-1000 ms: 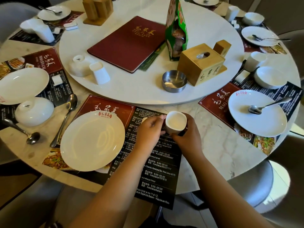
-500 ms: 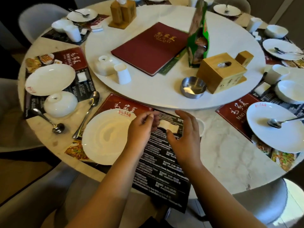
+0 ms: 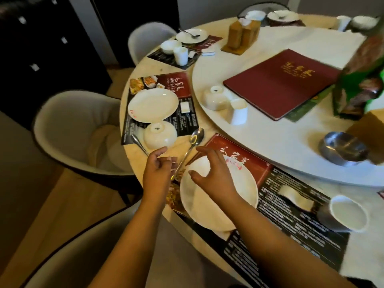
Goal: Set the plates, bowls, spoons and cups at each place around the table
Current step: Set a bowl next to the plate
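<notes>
Table (image 3: 207,256); cup (image 3: 348,213) now released

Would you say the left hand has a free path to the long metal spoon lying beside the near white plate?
Probably yes: the left hand hovers empty right beside the long metal spoon, with nothing between them.

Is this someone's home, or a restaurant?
Most likely a restaurant: a red menu folder lies on the round turntable, and printed placemats with food photos mark each place.

White plate (image 3: 218,196); maroon menu (image 3: 280,84); red-and-black printed placemat (image 3: 291,215); silver spoon (image 3: 192,146).
</notes>
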{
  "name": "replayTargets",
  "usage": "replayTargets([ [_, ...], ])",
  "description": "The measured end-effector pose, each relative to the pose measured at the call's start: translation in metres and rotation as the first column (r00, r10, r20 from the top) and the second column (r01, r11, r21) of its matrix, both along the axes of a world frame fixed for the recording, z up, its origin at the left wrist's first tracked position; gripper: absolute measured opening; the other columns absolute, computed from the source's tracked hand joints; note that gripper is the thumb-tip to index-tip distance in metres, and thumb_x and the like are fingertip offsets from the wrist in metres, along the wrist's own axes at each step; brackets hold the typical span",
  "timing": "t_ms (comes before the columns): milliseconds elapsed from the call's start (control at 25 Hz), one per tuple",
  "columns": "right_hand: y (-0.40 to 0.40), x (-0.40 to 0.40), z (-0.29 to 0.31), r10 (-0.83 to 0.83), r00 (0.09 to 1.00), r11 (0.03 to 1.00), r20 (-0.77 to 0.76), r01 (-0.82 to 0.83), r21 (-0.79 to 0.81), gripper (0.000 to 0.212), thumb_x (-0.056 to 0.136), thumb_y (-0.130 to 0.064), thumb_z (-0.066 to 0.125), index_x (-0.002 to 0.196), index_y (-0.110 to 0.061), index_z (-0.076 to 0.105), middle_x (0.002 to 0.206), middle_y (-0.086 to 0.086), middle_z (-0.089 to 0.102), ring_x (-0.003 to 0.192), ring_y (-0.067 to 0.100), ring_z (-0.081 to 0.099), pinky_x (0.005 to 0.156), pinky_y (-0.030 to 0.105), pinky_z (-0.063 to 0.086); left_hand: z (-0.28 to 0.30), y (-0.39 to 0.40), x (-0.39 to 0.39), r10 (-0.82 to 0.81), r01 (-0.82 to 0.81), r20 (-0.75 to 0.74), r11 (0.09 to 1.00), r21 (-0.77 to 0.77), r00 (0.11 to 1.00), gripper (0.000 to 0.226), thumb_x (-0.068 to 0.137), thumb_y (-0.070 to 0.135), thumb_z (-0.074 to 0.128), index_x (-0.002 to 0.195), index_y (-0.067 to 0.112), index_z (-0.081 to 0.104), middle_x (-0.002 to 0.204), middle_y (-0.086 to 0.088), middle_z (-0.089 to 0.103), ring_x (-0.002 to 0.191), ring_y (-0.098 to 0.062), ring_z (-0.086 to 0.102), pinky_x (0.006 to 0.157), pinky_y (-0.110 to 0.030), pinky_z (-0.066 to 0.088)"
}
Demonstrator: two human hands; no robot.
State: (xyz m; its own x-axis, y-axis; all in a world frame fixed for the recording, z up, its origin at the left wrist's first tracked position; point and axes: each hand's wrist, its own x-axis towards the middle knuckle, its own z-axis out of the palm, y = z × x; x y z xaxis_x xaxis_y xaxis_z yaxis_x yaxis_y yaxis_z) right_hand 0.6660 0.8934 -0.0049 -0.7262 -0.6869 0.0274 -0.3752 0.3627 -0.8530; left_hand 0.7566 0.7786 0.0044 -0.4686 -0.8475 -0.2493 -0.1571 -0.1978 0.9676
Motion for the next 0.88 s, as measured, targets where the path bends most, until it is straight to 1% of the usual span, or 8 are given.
replayTargets([
  [80, -0.042, -0.010, -0.004, 0.095, 0.995, 0.992, 0.014, -0.096, 0.079, 0.077, 0.073, -0.027, 0.079, 0.140, -0.027, 0.040, 0.143, 0.002, 0.040, 0.132, 0.019, 0.038, 0.102, 0.026, 0.034, -0.006, -0.036, 0.002, 0.057, -0.056, 0.021, 0.998, -0.039, 0.998, 0.024, 0.096, 0.009, 0.051, 0.111, 0.026, 0.054, 0.102, -0.007, 0.067, 0.090, -0.022, 0.064, 0.078, -0.035, 0.051],
  [200, -0.104, -0.030, -0.012, 0.191, 0.980, 0.965, -0.047, -0.179, 0.190, 0.095, 0.069, -0.032, 0.082, 0.147, -0.025, 0.029, 0.144, 0.009, 0.032, 0.134, 0.029, 0.032, 0.108, 0.039, 0.034, -0.012, -0.084, -0.003, 0.116, -0.100, 0.102, 0.984, -0.149, 0.988, 0.026, 0.095, 0.015, 0.054, 0.121, 0.022, 0.054, 0.114, -0.004, 0.062, 0.101, -0.020, 0.060, 0.081, -0.030, 0.051],
  [320, -0.150, -0.050, -0.020, 0.241, 0.965, 0.941, -0.107, -0.205, 0.268, 0.104, 0.065, -0.037, 0.084, 0.148, -0.027, 0.022, 0.146, 0.012, 0.025, 0.136, 0.033, 0.028, 0.108, 0.042, 0.032, -0.019, -0.114, -0.013, 0.099, -0.068, 0.149, 0.977, -0.204, 0.984, 0.034, 0.097, 0.011, 0.049, 0.131, 0.017, 0.050, 0.130, -0.007, 0.057, 0.115, -0.020, 0.054, 0.090, -0.026, 0.043],
  [400, -0.173, -0.060, -0.028, 0.297, 0.946, 0.913, -0.132, -0.241, 0.328, 0.107, 0.064, -0.037, 0.084, 0.149, -0.029, 0.019, 0.150, 0.013, 0.020, 0.139, 0.035, 0.022, 0.110, 0.044, 0.030, -0.027, -0.127, -0.020, 0.051, -0.018, 0.178, 0.983, -0.180, 0.983, 0.038, 0.099, 0.012, 0.046, 0.137, 0.018, 0.047, 0.137, -0.007, 0.053, 0.125, -0.022, 0.050, 0.096, -0.028, 0.041],
  [520, -0.190, -0.067, -0.040, 0.390, 0.907, 0.863, -0.159, -0.300, 0.405, 0.110, 0.064, -0.037, 0.084, 0.150, -0.032, 0.016, 0.152, 0.014, 0.017, 0.141, 0.036, 0.019, 0.111, 0.045, 0.030, -0.037, -0.138, -0.027, 0.024, -0.002, 0.183, 0.993, -0.118, 0.983, 0.040, 0.099, 0.009, 0.044, 0.138, 0.017, 0.047, 0.139, -0.007, 0.054, 0.128, -0.024, 0.049, 0.097, -0.029, 0.041],
  [720, -0.191, -0.068, -0.044, 0.386, 0.900, 0.883, -0.204, -0.296, 0.363, 0.108, 0.060, -0.037, 0.086, 0.148, -0.029, 0.023, 0.148, 0.011, 0.027, 0.137, 0.032, 0.027, 0.108, 0.041, 0.033, -0.045, -0.142, -0.024, 0.068, -0.056, 0.134, 0.994, -0.093, 0.989, 0.037, 0.097, 0.003, 0.044, 0.131, 0.014, 0.054, 0.131, -0.008, 0.059, 0.125, -0.023, 0.053, 0.103, -0.032, 0.041],
  [800, -0.184, -0.067, -0.040, 0.353, 0.921, 0.903, -0.165, -0.289, 0.317, 0.106, 0.059, -0.038, 0.086, 0.147, -0.029, 0.026, 0.144, 0.010, 0.031, 0.134, 0.032, 0.030, 0.107, 0.040, 0.033, -0.039, -0.136, -0.022, 0.071, -0.056, 0.121, 0.992, -0.117, 0.990, 0.038, 0.096, -0.001, 0.042, 0.128, 0.013, 0.057, 0.129, -0.007, 0.061, 0.121, -0.020, 0.055, 0.103, -0.031, 0.042],
  [880, -0.171, -0.063, -0.033, 0.296, 0.951, 0.931, -0.095, -0.265, 0.252, 0.103, 0.059, -0.038, 0.086, 0.145, -0.030, 0.029, 0.140, 0.009, 0.035, 0.131, 0.030, 0.033, 0.106, 0.041, 0.034, -0.031, -0.129, -0.018, 0.066, -0.041, 0.120, 0.980, -0.196, 0.991, 0.042, 0.092, -0.007, 0.041, 0.119, 0.017, 0.063, 0.126, -0.005, 0.062, 0.115, -0.016, 0.056, 0.101, -0.032, 0.045],
])
